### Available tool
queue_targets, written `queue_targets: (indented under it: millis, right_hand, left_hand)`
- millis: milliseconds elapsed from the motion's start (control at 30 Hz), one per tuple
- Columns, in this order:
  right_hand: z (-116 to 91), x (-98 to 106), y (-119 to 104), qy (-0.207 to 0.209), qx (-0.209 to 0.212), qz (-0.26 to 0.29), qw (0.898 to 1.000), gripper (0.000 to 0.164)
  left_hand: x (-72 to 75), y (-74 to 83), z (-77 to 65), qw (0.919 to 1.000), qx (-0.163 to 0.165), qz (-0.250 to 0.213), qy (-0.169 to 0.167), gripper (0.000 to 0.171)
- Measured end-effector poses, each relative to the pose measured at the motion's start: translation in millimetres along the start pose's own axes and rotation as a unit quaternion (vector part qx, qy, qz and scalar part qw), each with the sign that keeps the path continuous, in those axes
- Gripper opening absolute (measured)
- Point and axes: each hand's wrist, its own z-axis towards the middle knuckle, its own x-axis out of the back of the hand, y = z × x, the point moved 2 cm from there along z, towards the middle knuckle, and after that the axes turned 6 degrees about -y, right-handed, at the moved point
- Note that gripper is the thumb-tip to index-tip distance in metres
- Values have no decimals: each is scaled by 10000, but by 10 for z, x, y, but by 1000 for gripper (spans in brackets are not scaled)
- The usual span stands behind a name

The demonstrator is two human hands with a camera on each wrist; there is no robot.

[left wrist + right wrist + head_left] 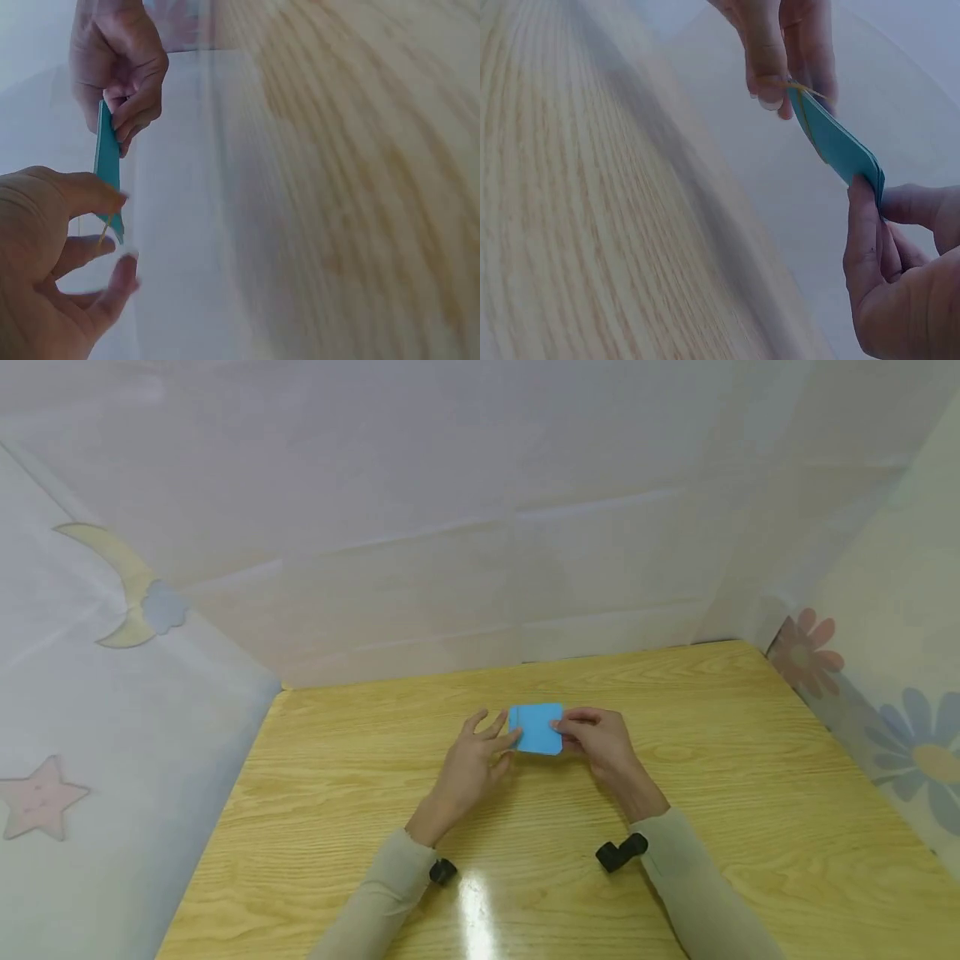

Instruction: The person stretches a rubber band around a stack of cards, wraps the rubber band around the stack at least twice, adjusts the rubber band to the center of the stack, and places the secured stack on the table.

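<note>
A thin stack of light blue cards with rounded corners is held up above the table between both hands. My right hand pinches its right end, thumb on the near face and fingers behind. A thin yellowish rubber band loops round the left end of the stack. Fingers of my left hand catch this band at the end of the cards, its other fingers spread. In the right wrist view the band runs slanting across the card face and out to the left fingertips.
The wood-grain table extends around both hands. A pale cloth wall closes off the back. Side walls carry a moon, a star and flowers. Both wrists wear small black devices.
</note>
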Motion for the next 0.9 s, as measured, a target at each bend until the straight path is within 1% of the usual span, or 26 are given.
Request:
queue_targets:
  millis: [133,200,267,333,467,533,600,667,700,733,800,900]
  right_hand:
    - [5,-7,13,-151,6,-91,9998,38]
    - [7,-3,21,-197,11,-176,9997,38]
    - [7,5,29,-226,12,-264,9994,38]
    - [6,12,32,-276,50,-340,9990,39]
    - [9,16,41,-391,153,-500,9979,40]
    - [13,12,46,-419,184,-545,9975,40]
    - [14,8,49,-411,199,-507,9977,40]
    - [12,6,46,-357,213,-454,9981,39]
    - [9,5,43,-326,232,-449,9982,38]
    - [6,3,39,-287,251,-429,9984,37]
    - [4,-3,30,-215,279,-390,9986,36]
    - [5,-16,21,-98,317,-384,9987,36]
  left_hand:
    - [-25,10,-18,9981,75,-605,-50,34]
    - [-30,15,-25,9951,155,-968,-100,31]
    - [-22,22,-24,9914,313,-1267,-61,30]
    - [-21,29,-19,9882,433,-1465,123,28]
    - [-34,42,-9,9827,697,-1539,754,21]
    - [-34,49,-10,9780,885,-1595,1008,20]
    - [-36,53,-14,9711,1156,-1739,1153,22]
    - [-43,54,-23,9584,1509,-2143,1128,23]
    - [-45,56,-28,9497,1700,-2402,1076,24]
    - [-54,51,-35,9386,1902,-2690,1025,24]
    - [-71,41,-50,9119,2285,-3281,923,23]
    - [-104,14,-65,8658,2733,-4120,776,24]
